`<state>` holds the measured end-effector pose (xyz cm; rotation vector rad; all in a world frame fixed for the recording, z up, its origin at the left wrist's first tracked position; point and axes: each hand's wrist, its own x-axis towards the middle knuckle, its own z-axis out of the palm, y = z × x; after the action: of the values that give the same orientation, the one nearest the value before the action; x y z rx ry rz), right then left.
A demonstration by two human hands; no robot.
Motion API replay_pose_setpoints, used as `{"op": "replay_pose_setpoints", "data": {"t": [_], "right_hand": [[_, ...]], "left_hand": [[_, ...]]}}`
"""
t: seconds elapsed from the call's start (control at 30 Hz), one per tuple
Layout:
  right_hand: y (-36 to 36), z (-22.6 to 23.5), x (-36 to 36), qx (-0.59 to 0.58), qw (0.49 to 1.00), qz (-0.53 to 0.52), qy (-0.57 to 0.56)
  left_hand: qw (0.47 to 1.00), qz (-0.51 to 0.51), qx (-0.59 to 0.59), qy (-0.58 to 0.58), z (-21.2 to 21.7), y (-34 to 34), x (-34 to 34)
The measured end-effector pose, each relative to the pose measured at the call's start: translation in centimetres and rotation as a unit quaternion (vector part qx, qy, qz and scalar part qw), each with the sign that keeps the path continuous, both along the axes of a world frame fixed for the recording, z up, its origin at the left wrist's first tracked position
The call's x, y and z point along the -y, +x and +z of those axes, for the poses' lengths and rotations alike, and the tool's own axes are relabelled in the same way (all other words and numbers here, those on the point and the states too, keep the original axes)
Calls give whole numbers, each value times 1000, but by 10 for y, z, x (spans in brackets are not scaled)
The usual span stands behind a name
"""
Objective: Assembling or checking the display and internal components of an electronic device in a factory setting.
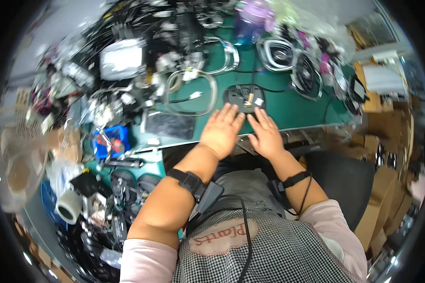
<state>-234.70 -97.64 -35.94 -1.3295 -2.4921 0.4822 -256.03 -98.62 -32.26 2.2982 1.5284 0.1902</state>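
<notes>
A dark, rounded plastic housing (230,95) lies flat on the green table mat, with a small tan piece and a white label on it. My left hand (222,129) reaches over the table's front edge, fingers stretched out, their tips at the housing's near left edge. My right hand (267,134) is beside it, fingers extended and thumb apart, tips by the near right edge. Whether the fingertips press on the housing or only rest near it, I cannot tell. Neither hand appears to hold anything. A thin dark cable (271,90) runs by the housing.
Coiled clear tubing (214,96) and a dark flat slab (170,125) lie left of the housing. Tangled cables and a purple-lidded bottle (250,23) stand behind. A blue bin (111,141) is at left, above dark parts. Cardboard boxes (380,203) and a black chair (347,181) are at right.
</notes>
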Motion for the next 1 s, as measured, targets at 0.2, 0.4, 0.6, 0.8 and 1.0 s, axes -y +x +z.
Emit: {"op": "replay_pose_setpoints", "data": {"t": [0.2,0.4,0.6,0.8,1.0], "right_hand": [[-40,54,7,-46,998,41,20],[-185,99,19,-166,952,255,-14],[-301,105,33,-243,912,329,-31],[-358,92,124,-127,823,519,-191],[-388,68,217,-40,706,677,-203]], "left_hand": [[973,116,180,86,73,-61,99],[903,379,169,113,108,-135,225],[770,609,159,98,103,-143,355],[642,736,210,53,100,-122,419],[616,773,151,14,98,-93,459]]}}
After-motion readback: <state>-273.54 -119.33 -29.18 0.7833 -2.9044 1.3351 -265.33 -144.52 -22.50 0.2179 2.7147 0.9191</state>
